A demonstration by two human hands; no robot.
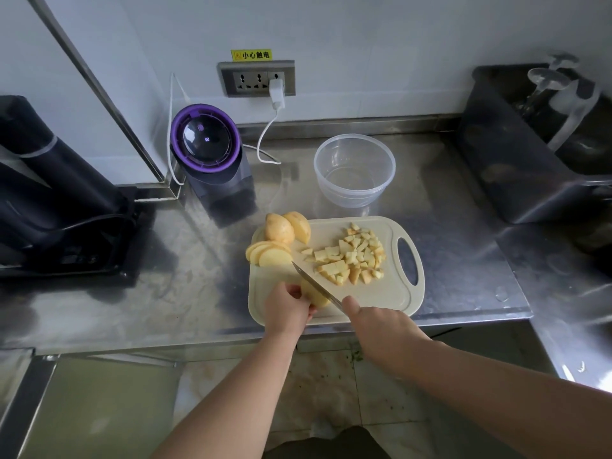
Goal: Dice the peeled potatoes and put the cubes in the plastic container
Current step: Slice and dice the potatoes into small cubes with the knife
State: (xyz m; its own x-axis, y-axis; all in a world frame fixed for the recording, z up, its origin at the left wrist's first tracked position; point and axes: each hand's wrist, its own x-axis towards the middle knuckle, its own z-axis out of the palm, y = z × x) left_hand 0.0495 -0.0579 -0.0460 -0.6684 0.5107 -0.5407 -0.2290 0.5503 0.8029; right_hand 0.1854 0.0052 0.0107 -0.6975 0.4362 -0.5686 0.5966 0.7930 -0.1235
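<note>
While I've got the knife (314, 281) laid at an angle across a potato chunk (316, 298) at the near left corner of the cutting board (390, 293), I'd call this mid-dicing, not the transfer part yet. My left hand (288, 308) is curled round the chunk from the left, fingers wrapped on it to pin it down. My right hand (381, 326) is closed round the knife handle, thumb up near the blade. The handle itself is hidden under my hand.

The blade tip points far-left, toward the fanned slices (268, 255) and the two bigger potato pieces (286, 228) at the far left edge of the board. The pile of finished cubes (354, 256) sits on the right half, near the handle hole. The plastic container (351, 195) is on the counter just beyond the far edge of the board, and I can't see any cubes in it yet.

Next move, I reckon: press the blade down through the chunk with those left fingertips tucked back, since they're right beside the edge. Plenty of potato left to cut before scooping anything over.
</note>
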